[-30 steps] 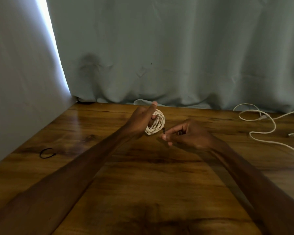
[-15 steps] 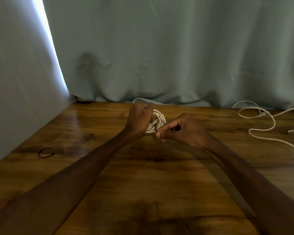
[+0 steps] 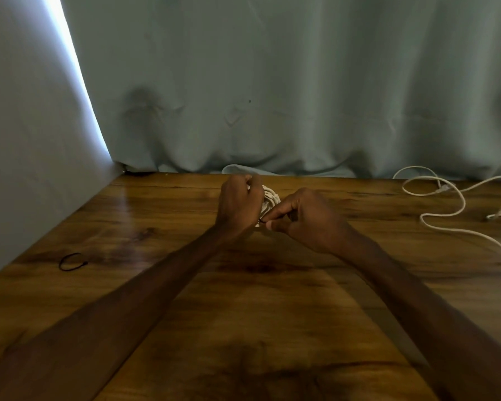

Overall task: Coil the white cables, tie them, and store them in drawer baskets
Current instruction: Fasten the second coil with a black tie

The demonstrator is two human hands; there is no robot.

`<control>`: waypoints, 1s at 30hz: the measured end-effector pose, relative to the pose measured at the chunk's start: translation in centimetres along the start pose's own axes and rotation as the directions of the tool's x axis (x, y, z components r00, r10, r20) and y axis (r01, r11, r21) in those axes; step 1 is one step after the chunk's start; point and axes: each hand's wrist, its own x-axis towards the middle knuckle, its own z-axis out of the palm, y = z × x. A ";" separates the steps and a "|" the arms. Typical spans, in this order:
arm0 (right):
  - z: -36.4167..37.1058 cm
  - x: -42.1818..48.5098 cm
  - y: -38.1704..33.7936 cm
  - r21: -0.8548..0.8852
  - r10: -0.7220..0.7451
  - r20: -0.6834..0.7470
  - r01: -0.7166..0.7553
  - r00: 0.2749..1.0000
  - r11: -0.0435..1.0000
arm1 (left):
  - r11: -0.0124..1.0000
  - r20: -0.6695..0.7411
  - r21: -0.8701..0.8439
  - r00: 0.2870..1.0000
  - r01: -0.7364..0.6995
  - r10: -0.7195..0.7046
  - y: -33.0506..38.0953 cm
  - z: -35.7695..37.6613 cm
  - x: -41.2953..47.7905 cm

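Note:
A small coil of white cable [image 3: 271, 198] is held above the wooden table [image 3: 272, 328], near its far edge. My left hand [image 3: 239, 202] grips the coil, with its fingers curled round it and hiding most of it. My right hand [image 3: 304, 218] pinches a thin black tie [image 3: 261, 221] at the coil's lower edge, thumb and forefinger pressed together. A second white cable [image 3: 443, 215] lies loose and uncoiled on the table at the right.
Another black tie [image 3: 71, 262], bent into a loop, lies on the table at the left. A grey-green curtain [image 3: 272, 96] hangs along the table's far edge and a pale wall [image 3: 26, 154] closes the left side. No drawer basket is in view.
My right hand has moved left with the black tie until it touches the coil. My left hand has closed further round the coil and now covers more of it.

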 end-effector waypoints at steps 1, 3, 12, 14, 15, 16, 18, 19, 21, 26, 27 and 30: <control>0.0 0.0 0.0 0.003 0.009 -0.029 -0.009 1.000 1.000 | 1.000 0.000 0.012 1.000 -0.025 0.025 0.0 0.1 0.0; -0.1 0.1 0.2 0.027 0.034 -0.090 -0.032 0.995 0.999 | 0.995 0.000 0.023 0.995 -0.095 0.095 0.3 0.1 -0.3; -0.8 -0.3 -0.5 0.106 0.152 -0.257 -0.129 0.954 0.986 | 0.978 0.002 -0.030 0.979 -0.205 0.205 0.9 0.3 -1.1; -0.6 -0.3 -0.7 0.101 0.194 -0.264 -0.173 0.945 0.980 | 0.982 -0.013 -0.045 0.983 -0.184 0.184 0.8 0.3 -1.2; -0.6 -0.3 -0.7 0.100 0.207 -0.257 -0.187 0.944 0.977 | 0.983 -0.021 -0.052 0.985 -0.174 0.173 1.0 0.3 -1.3; -0.5 -0.4 -0.7 0.100 0.217 -0.242 -0.198 0.946 0.975 | 0.985 -0.032 -0.059 0.986 -0.163 0.162 1.1 0.3 -1.3; -0.2 -0.4 -1.0 0.093 0.231 -0.212 -0.216 0.950 0.972 | 0.987 -0.049 -0.067 0.989 -0.145 0.142 1.4 0.3 -1.4; -0.1 -0.4 -1.1 0.076 0.234 -0.214 -0.222 0.948 0.972 | 0.987 -0.051 -0.064 0.988 -0.146 0.143 1.6 0.2 -1.4; 0.1 -0.4 -1.3 0.014 0.228 -0.264 -0.232 0.937 0.973 | 0.985 -0.038 -0.040 0.985 -0.169 0.168 1.7 0.2 -1.6; 0.1 -0.6 -1.6 -0.053 0.169 -0.408 -0.208 0.897 0.977 | 0.984 -0.016 -0.037 0.984 -0.177 0.176 1.7 0.4 -1.8; 0.2 -0.7 -1.8 -0.084 0.150 -0.426 -0.203 0.892 0.976 | 0.987 -0.018 -0.043 0.988 -0.153 0.152 1.7 0.5 -1.8; 0.8 -0.8 -2.3 -0.193 0.061 -0.479 -0.173 0.876 0.966 | 0.993 -0.041 -0.079 0.996 -0.084 0.081 1.8 0.8 -1.7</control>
